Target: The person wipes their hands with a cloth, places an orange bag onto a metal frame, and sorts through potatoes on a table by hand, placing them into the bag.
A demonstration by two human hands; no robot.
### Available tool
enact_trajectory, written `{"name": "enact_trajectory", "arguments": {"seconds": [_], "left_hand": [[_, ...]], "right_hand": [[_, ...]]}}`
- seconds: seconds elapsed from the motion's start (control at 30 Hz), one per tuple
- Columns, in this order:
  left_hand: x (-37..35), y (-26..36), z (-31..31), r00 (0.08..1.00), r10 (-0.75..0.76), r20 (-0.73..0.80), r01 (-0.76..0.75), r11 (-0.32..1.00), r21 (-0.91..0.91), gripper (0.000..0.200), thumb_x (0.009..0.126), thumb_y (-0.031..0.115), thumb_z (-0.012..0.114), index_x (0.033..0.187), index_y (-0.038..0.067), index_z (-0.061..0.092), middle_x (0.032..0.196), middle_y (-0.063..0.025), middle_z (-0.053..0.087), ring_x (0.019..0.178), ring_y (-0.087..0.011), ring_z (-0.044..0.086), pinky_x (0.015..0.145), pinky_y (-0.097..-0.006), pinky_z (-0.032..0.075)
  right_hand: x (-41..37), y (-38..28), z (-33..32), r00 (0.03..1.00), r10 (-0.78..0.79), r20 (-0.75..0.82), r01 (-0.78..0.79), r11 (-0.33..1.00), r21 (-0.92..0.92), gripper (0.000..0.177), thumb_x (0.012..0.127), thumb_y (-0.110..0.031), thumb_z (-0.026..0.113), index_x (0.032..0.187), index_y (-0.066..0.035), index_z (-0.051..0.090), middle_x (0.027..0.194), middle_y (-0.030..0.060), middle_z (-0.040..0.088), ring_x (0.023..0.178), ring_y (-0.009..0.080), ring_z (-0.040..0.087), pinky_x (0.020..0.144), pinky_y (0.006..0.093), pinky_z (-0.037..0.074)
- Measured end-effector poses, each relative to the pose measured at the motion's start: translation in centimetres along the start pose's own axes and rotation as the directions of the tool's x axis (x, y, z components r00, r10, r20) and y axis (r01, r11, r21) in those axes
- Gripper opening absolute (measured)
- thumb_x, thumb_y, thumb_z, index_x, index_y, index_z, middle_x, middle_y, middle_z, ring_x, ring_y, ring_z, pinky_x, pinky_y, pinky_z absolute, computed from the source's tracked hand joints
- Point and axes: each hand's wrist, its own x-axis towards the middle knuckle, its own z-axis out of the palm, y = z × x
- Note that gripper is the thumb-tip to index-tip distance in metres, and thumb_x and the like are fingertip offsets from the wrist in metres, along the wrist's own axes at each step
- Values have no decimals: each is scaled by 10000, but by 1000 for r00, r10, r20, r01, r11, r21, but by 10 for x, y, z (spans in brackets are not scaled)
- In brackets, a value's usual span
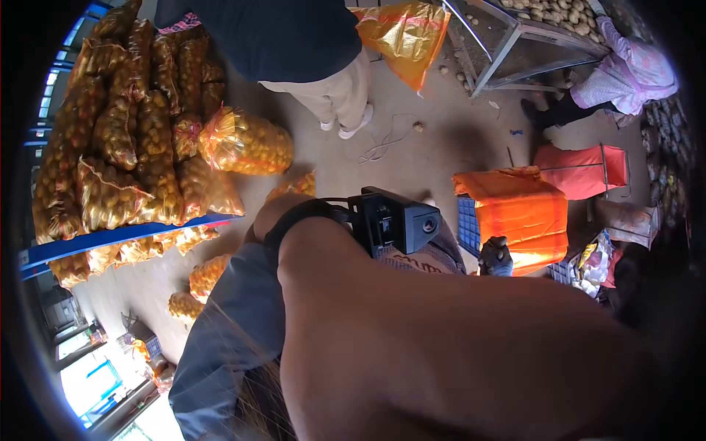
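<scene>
A bare arm fills the lower right and reaches up to a wrist with a black strap and a small camera device (397,223). The hand beyond the strap is hidden, and I cannot make out its fingers. A dark gloved hand (496,256) with curled fingers is at the lower left edge of an orange sack (522,213); whose hand it is cannot be told. That sack hangs over a blue crate (468,223). Patterned cloth with lettering (419,262) lies under the device.
Full net sacks (140,147) are stacked on a blue-edged platform (132,245) at the left. Another full sack (250,143) sits beside them. A person (294,37) stands at the top; another person (625,77) bends by a metal-framed table (507,55). Cord (379,147) lies on the floor.
</scene>
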Motion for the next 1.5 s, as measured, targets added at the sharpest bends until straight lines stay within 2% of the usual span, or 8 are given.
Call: {"name": "enact_trajectory", "arguments": {"seconds": [0.1,0.17,0.5,0.7,0.93,1.23,1.37,1.5], "left_hand": [[5,20,-29,1000,21,-8,-21,1000,-3,325,813,128,669,1090,-22,586,944,-58,640,841,-111,595,700,-270,482],[11,24,-49,1000,25,-19,-25,1000,7,326,813,127,665,1091,-23,585,946,-59,640,843,-111,595,702,-271,482],[83,56,-198,999,-41,-35,41,999,-2,327,816,121,646,1101,-25,580,956,-63,639,852,-113,594,712,-272,480],[141,67,-274,996,-69,-53,67,997,-43,328,818,118,635,1106,-26,577,962,-66,639,858,-115,593,718,-273,478],[182,75,-335,997,-71,-42,66,992,-112,329,820,114,622,1113,-28,573,969,-68,638,865,-116,592,725,-274,477],[210,117,-432,994,-90,56,97,983,-157,332,822,109,605,1121,-30,568,978,-72,638,873,-119,591,734,-276,475],[225,150,-488,992,-82,99,99,978,-182,333,823,107,597,1125,-31,566,982,-74,637,877,-119,590,738,-276,474],[241,175,-526,993,-56,101,75,978,-194,335,824,105,589,1129,-32,564,986,-75,637,881,-120,590,742,-277,473]], "right_hand": [[29,-11,5,994,88,-70,-97,988,-123,295,677,52,500,960,-29,510,706,-15,455,574,96,464,524,213,409],[58,-12,-3,998,27,53,-19,989,-149,315,684,48,505,994,-8,523,707,-15,454,584,95,477,540,210,421],[207,-53,-1,989,134,-55,-137,989,-48,268,683,27,561,937,-55,533,660,-12,512,504,72,468,439,205,374],[332,-128,32,994,-106,-7,104,987,-124,229,785,-13,602,1007,-52,557,713,-16,542,524,62,477,458,213,391],[370,-188,59,1000,18,3,-18,996,-93,316,788,3,611,1096,-42,558,753,-20,556,597,64,502,506,198,407],[429,-201,72,987,98,-124,-101,995,-20,368,776,3,612,1136,-16,542,743,2,560,556,70,489,398,207,359],[481,-230,93,995,-32,-98,30,999,-18,368,797,-17,618,1155,-21,532,746,-2,552,547,72,481,373,217,344],[526,-271,122,991,-69,-118,54,990,-129,325,836,-86,661,1134,-34,543,795,-12,563,625,66,513,523,191,420]]}}
